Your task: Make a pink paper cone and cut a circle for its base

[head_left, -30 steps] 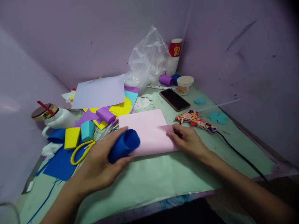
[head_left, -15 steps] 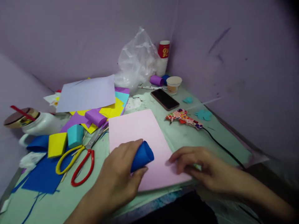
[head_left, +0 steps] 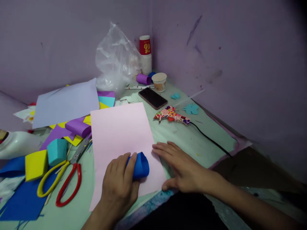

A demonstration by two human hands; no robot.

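Note:
A blue paper tube [head_left: 142,167] is gripped in my left hand [head_left: 118,180], its open end facing right. Under that hand lies a sheet of pale pink paper [head_left: 117,127] on the table. My right hand [head_left: 183,169] rests with fingers spread along the right edge of the sheet, holding nothing. Left of the paper are scissors [head_left: 74,161] with one yellow and one red handle. Beyond the right hand lies a floral-patterned hot glue gun [head_left: 171,115].
Yellow [head_left: 36,165] and turquoise [head_left: 57,151] paper pieces stand at left, near blue paper [head_left: 26,201]. Behind are a lilac sheet [head_left: 67,103], a plastic bag [head_left: 115,60], stacked paper cups [head_left: 145,60], a small cup [head_left: 159,82] and a phone [head_left: 153,98]. A black cord [head_left: 211,138] trails right.
My right hand has flattened and spread its fingers at the sheet's edge, where they were curled before. The left hand still holds the blue tube. The view has turned to the right.

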